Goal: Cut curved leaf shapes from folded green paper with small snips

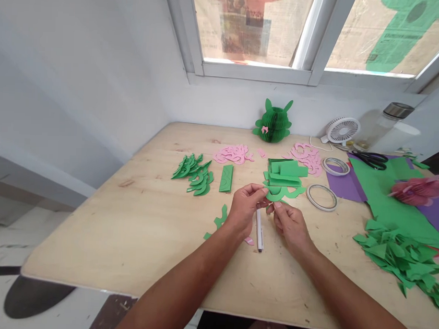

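Observation:
My left hand [247,206] pinches a curved green paper cutout [276,195] at its left edge. The fingertips of my right hand [289,223] are closed at the lower edge of that same cutout. Just beyond my hands lies a stack of folded green paper pieces [287,172]. Between my wrists a white pen [260,230] rests on the table. Green paper scraps [221,217] lie beside my left forearm, and a small pink scrap [250,241] shows near my left wrist.
Green cutouts [193,173], a folded green strip [226,178] and pink cutouts [232,154] lie to the left. A green honeycomb paper figure [274,124] stands at the wall. Tape rolls [322,197], black scissors [371,160], a white fan [343,129] and green offcuts [399,255] are on the right.

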Demonstrator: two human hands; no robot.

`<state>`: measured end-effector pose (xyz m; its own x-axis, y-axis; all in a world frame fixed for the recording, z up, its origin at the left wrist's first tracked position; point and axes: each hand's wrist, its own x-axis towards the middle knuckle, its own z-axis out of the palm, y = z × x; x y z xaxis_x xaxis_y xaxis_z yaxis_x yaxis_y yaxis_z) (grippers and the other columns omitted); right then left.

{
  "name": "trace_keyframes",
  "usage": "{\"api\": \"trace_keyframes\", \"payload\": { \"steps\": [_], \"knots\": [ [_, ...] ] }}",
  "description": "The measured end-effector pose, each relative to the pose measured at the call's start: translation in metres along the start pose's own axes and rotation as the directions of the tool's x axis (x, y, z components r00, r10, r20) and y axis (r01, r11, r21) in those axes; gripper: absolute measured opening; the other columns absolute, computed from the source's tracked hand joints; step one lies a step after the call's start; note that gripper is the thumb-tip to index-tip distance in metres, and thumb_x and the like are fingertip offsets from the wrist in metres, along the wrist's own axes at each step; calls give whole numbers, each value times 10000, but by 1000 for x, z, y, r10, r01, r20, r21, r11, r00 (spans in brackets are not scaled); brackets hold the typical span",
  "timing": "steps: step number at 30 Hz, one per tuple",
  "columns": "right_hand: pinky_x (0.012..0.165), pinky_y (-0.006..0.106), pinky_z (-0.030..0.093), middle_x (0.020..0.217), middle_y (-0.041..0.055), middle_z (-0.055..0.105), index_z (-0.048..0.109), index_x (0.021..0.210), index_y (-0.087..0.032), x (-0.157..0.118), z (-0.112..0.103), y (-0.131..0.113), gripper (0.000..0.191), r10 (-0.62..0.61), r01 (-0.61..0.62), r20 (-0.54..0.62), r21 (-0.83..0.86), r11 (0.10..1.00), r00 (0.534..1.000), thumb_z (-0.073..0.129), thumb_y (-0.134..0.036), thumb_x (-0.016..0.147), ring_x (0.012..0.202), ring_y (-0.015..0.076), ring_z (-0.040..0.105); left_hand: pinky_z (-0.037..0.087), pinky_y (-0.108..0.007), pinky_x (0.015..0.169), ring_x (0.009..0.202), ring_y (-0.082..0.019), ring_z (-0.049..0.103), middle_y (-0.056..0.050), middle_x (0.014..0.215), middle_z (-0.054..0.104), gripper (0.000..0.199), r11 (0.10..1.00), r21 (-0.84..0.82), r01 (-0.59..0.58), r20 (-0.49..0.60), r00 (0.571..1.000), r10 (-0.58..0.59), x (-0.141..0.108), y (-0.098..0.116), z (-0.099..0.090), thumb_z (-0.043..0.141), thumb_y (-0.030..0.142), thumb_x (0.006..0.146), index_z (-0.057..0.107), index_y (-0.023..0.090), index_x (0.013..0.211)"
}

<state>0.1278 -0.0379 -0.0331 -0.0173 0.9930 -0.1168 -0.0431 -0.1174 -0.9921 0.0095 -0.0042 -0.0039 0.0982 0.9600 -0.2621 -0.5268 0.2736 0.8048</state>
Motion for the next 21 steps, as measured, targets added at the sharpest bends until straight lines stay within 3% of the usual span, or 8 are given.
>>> {"api": "trace_keyframes", "payload": {
  "steps": [21],
  "knots": [
    [385, 233, 134, 423, -87, 264, 565, 678, -175, 0, 2, 1, 413, 2, -1, -16, 37, 999, 1000, 518, -567, 797, 381, 76, 189, 453, -288, 626, 538, -105, 528, 15, 575, 563, 256, 1000, 0, 1, 2, 1000, -1, 1, -2, 0, 759, 286, 539, 558, 150, 623]
  ]
}}
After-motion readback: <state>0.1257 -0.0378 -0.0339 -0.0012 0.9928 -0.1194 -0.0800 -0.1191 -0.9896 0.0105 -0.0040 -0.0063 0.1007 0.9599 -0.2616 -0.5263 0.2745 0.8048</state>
